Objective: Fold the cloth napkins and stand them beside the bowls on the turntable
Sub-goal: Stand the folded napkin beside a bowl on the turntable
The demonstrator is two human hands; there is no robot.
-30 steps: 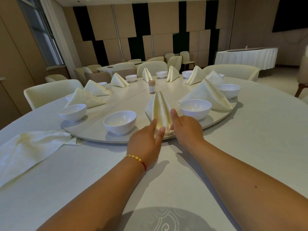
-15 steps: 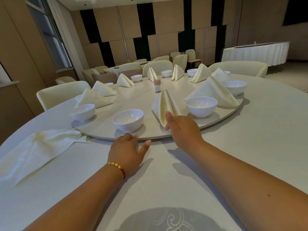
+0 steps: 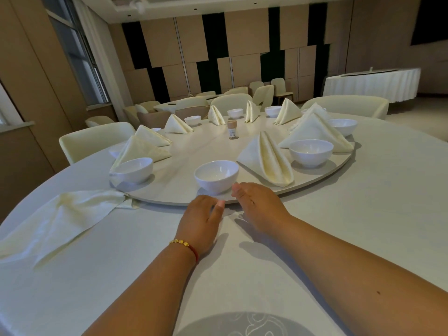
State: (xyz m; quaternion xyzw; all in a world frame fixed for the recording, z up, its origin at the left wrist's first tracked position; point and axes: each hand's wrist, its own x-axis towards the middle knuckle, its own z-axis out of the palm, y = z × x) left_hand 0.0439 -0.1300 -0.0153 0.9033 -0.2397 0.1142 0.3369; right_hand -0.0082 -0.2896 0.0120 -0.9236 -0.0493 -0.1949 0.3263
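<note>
The folded napkin (image 3: pixel 266 161) is stood on the turntable (image 3: pixel 194 151) of a white-clothed counter (image 3: pixel 363 226) in a dining room, beyond both hands' relaxed, empty fingers (image 3: pixel 238 190).

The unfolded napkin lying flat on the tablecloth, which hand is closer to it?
Left. The left hand sits at the turntable edge, just right of the unfolded napkin without touching it. The right hand lies beyond the left one, farther from it.

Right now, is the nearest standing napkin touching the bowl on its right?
Apart. In the head view a bare strip of turntable shows between the folded napkin and the bowl. Neither hand is on them.
</note>
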